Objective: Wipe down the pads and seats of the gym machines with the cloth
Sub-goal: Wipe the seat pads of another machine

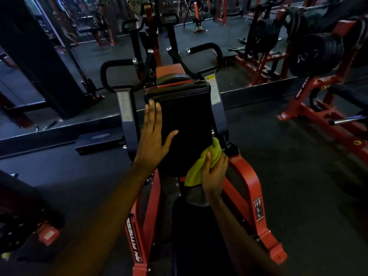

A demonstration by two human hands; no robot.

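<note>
Yellow-green cloth (201, 166), bunched, gripped by the right hand (215, 176), whose fingers curl round it and press it to the lower right corner of the black upholstered pad (187, 116).

Head view. The left hand (153, 134) lies flat and released against the pad's opposite edge, up and across from the cloth hand. Its fingers are straight and its thumb is spread. It grasps nothing and appears to steady the pad. Below the right hand, toward the wearer, lies the dark seat (195, 232) of the same machine, flanked by the red frame (249, 182). Beyond the left fingertips stand the black foam-covered handles (207, 47). Far to the right of the cloth hand, weight plates (318, 54) hang on another rack.

Step in hand, as judged: wiping the pad face, with the cloth at its lowest corner.

- **Cloth:** it would clean better opened flatter under the palm, since a bunched wad touches only a narrow strip.
- **Strokes:** they should overlap, running from the top seam just past the left fingertips down to the corner by the right hand.
- **Left hand:** the strip beneath the bracing hand needs wiping too, so that hand should shift aside in turn.
- **Edges:** the side walls and piping deserve a pass.
- **Light:** it is dim and residue does not show, so methodical coverage matters more than inspection.

The seat appears to come next.
</note>
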